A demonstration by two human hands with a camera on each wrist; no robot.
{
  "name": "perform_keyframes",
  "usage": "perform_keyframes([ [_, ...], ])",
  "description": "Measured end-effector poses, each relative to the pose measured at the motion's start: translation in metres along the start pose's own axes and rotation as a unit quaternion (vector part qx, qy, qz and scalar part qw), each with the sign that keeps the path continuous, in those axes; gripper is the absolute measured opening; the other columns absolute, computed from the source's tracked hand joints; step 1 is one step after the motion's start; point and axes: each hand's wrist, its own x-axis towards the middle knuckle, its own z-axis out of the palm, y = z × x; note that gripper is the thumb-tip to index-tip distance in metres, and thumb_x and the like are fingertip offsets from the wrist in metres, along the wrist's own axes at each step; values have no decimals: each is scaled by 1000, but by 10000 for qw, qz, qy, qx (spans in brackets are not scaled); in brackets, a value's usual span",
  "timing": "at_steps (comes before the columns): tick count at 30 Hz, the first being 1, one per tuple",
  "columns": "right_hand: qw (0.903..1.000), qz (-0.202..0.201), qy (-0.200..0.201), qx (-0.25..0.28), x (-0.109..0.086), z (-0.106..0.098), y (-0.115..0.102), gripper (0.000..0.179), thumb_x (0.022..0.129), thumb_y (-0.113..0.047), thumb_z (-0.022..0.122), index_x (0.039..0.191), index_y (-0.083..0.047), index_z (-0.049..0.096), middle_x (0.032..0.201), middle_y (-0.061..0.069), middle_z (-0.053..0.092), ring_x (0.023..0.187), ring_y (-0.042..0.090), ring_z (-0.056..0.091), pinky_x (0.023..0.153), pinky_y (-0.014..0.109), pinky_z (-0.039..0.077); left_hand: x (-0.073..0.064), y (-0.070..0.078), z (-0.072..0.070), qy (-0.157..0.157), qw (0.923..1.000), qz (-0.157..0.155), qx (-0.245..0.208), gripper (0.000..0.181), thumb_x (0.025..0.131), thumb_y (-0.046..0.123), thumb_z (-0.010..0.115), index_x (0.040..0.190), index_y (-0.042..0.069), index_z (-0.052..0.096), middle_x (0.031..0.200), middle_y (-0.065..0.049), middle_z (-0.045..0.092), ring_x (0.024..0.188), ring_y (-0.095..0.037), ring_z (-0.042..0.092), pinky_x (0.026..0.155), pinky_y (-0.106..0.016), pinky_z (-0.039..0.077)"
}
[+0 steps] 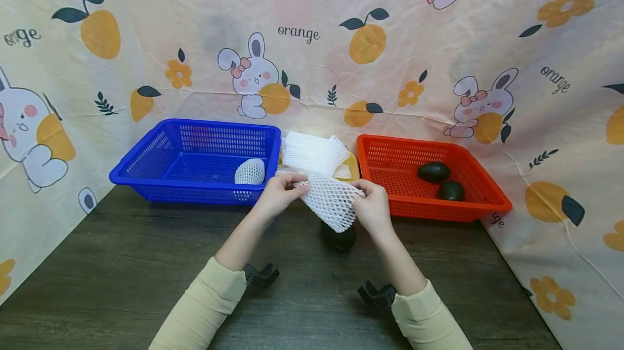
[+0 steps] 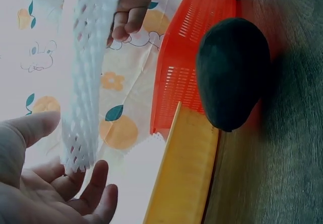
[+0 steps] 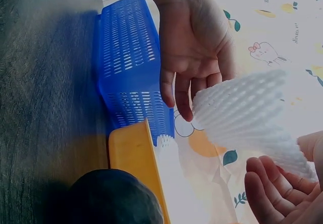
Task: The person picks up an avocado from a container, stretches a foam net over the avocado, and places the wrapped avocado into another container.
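A white foam net sleeve is stretched between my two hands above the table. Its left end is pinched between the thumb and fingers of my left hand. My right hand grips the opposite end, with the mesh spread out flat and wide. Below the sleeve a dark avocado lies on the table, partly covered by the net in the head view. The left wrist view shows this avocado whole, apart from both hands.
At the left stands a blue basket holding one net-wrapped item. A red basket at the right holds two avocados. Between them, white foam nets are piled in a yellow container. A printed cloth hangs behind.
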Motion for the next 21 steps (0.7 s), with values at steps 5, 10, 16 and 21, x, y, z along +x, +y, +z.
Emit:
perform_keyframes([
  [5, 9998, -72, -114, 144, 0, 2, 2, 16, 79, 8, 63, 91, 2, 72, 83, 12, 68, 72, 17, 60, 60, 24, 50, 0, 1, 1, -179, 9985, -445, -247, 32, 89, 17, 67, 114, -2, 66, 94, -3, 66, 81, -13, 51, 69, -27, 41],
  [10, 9983, 60, -400, 408, 0, 3, 2, 17, 80, 6, 67, 97, 2, 71, 88, 13, 69, 73, 16, 63, 63, 26, 54, 1, 2, 2, -469, 9933, -682, -808, 28, 92, 20, 64, 108, -3, 65, 86, 2, 64, 85, -13, 52, 82, -32, 40],
  [16, 9974, -49, -534, 477, 0, 4, 2, 17, 79, 3, 73, 96, 3, 71, 88, 14, 69, 75, 19, 64, 65, 29, 54, -1, 1, -1, -582, 9900, -692, -1080, 27, 95, 18, 60, 105, -7, 66, 80, -1, 68, 85, -14, 59, 94, -39, 36],
  [21, 9991, -238, -306, 147, 3, 3, 7, 24, 78, 15, 63, 93, 0, 72, 84, 11, 68, 73, 19, 61, 60, 24, 51, -1, 1, -3, -637, 9923, -577, -893, 30, 98, 20, 55, 107, -7, 66, 80, -3, 70, 78, -11, 62, 87, -32, 41],
])
